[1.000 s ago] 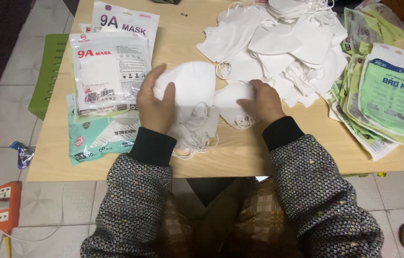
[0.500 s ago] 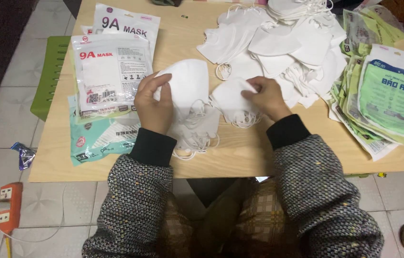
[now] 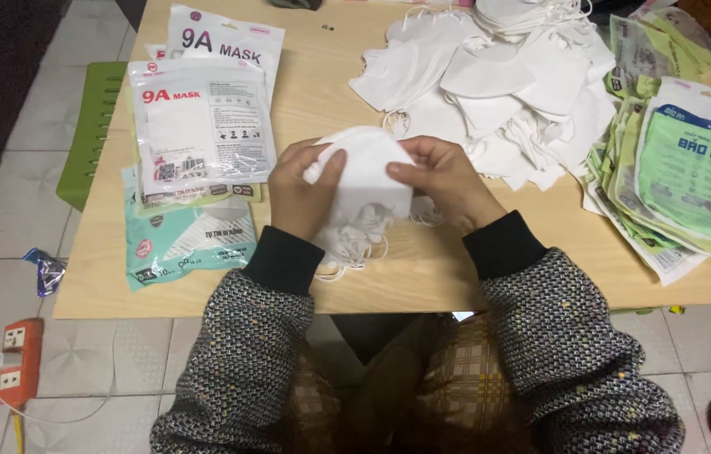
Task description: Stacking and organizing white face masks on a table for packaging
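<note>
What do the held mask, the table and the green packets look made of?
Mask: soft matte white fabric, likely nonwoven; it creases. Table: pale wood or wood-look laminate, faint grain. Green packets: glossy plastic film, by the sheen.

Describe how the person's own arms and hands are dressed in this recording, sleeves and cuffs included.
Both arms wear a thick, dark grey knitted jumper flecked with small white, yellow and reddish dots. From each sleeve end a plain black ribbed cuff shows at the wrist. The left hand and right hand are bare: no gloves. No rings, watch or bracelets show. The two sleeves match.
</note>
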